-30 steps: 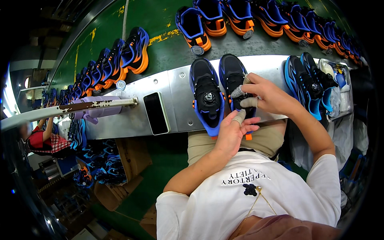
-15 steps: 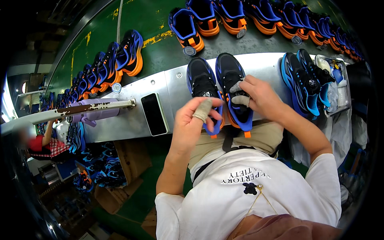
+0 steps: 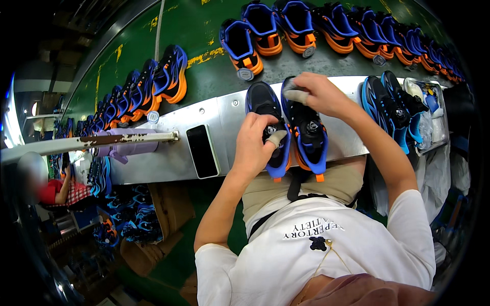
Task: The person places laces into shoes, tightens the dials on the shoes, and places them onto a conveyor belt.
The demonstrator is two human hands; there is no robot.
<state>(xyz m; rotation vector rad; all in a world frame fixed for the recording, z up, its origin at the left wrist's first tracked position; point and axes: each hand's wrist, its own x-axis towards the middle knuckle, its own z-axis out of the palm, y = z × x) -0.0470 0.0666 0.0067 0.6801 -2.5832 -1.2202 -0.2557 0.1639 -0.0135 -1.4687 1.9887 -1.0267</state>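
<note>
A pair of black shoes with blue collars and orange heel tabs lies on the metal ledge before me, toes pointing away. On the left shoe [image 3: 261, 98], my left hand [image 3: 253, 145] has its fingers and covered thumb closed about the round dial on the tongue. My right hand [image 3: 317, 94] is at the toe of the right shoe [image 3: 310, 133], its fingers curled over the front; one grey-covered fingertip is blurred. Light covers wrap some fingertips of both hands. The round dial [image 3: 312, 127] of the right shoe is uncovered.
Rows of similar shoes [image 3: 240, 43] stand on the green surface beyond. A phone [image 3: 202, 151], a purple bottle [image 3: 130, 140] and a painted metal bar [image 3: 117, 138] are at left. Light-blue-trimmed shoes [image 3: 385, 104] and a clear tray [image 3: 432, 115] sit at right. Another person [image 3: 53, 191] works far left.
My right hand has moved from the right shoe's tongue up to its toe. My left hand has come down from above the left shoe's collar onto its dial.
</note>
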